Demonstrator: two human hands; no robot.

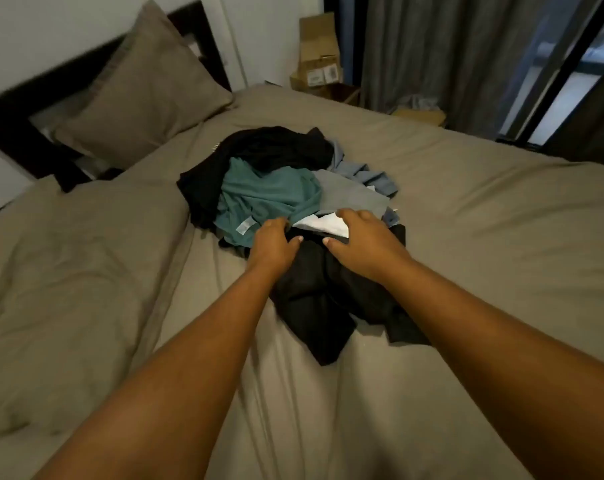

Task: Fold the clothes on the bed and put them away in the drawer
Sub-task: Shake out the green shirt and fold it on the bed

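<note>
A pile of clothes [293,202] lies unfolded on the bed [466,271], in the middle of the frame. At the top of the pile is a black garment [276,147]. Below it are a teal shirt [269,195] and a grey piece [349,195], with a blue piece [369,174] at the right edge. A white piece [324,225] shows between the hands, and a second black garment [314,299] spreads toward the bottom of the frame.

Both arms reach in from the lower edge. The left hand [272,242] rests at the lower edge of the teal shirt, thumb stretched out over the lower black garment. The right hand [359,237] lies over the white piece, thumb pointing toward the left hand. The fingers of both hands bend down into the cloth and their tips are hidden, so I cannot tell whether either hand is pinching anything.

A pillow [137,88] leans on the dark headboard [23,109] in the upper left. Cardboard boxes [319,53] stand at top centre beside a grey curtain [449,53].
</note>
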